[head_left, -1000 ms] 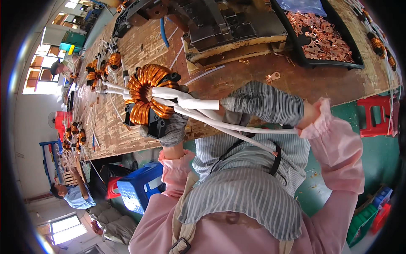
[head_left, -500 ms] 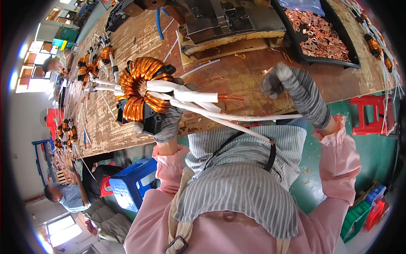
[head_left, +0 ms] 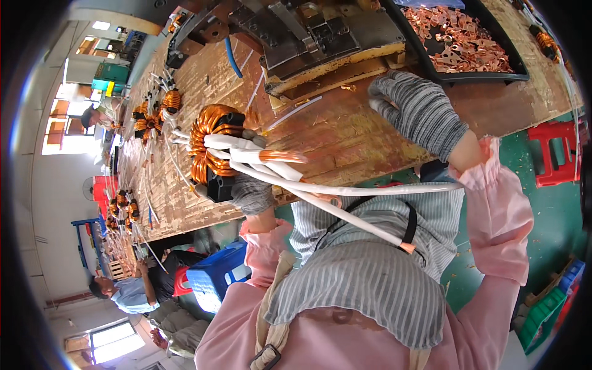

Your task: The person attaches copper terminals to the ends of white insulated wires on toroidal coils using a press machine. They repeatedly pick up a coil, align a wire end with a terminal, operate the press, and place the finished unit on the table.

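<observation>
My left hand (head_left: pixel 251 195), in a grey knitted glove, is closed around a copper-wound ring coil (head_left: pixel 213 126) on a black base (head_left: pixel 220 187). White sleeved leads (head_left: pixel 243 152) run from the coil to the right. One short lead ends in bare copper strands (head_left: pixel 283 156); the long ones pass over my lap, and one shows a copper tip (head_left: pixel 407 248). A copper lug (head_left: pixel 333 200) shows beside the leads. My right hand (head_left: pixel 416 111), gloved in striped grey, is over the table in front of the metal press, fingers bent toward the thumb. What they hold, if anything, is hidden.
The dark metal press (head_left: pixel 314 37) stands at the back on a yellowish base. Right of it, a black tray (head_left: pixel 481 77) holds many copper lugs. More wound coils (head_left: pixel 148 117) lie at the left. A red stool (head_left: pixel 552 151) is at the right; people sit at the left.
My right hand has moved up and left toward the press, and the small copper piece at its fingertips is no longer visible. The coil is tilted slightly; the view has shifted.
</observation>
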`<state>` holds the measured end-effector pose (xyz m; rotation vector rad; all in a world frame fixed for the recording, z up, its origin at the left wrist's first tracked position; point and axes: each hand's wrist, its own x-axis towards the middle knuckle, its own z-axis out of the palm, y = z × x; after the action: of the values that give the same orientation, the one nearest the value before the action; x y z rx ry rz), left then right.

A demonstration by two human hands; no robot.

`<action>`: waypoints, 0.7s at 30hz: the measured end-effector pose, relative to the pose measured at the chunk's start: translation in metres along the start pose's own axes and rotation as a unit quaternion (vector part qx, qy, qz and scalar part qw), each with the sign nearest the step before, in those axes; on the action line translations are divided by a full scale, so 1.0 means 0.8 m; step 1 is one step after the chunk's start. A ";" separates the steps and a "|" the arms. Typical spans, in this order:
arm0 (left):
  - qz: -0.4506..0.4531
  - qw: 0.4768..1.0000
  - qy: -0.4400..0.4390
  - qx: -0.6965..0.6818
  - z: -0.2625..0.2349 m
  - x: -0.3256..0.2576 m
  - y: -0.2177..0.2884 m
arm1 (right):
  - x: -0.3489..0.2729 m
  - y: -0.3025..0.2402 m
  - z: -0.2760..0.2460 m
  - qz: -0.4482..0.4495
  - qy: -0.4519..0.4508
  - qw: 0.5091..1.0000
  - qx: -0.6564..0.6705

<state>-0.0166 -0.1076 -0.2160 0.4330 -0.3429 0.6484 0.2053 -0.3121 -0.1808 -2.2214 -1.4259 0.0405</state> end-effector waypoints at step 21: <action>-0.016 0.998 0.045 0.031 0.001 0.002 0.011 | -0.008 -0.006 -0.070 0.103 -0.026 0.861 0.497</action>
<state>-0.0209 -0.1009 -0.2120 0.4664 -0.2298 0.6469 0.2145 -0.3378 -0.1314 -1.4634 -0.8465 0.7405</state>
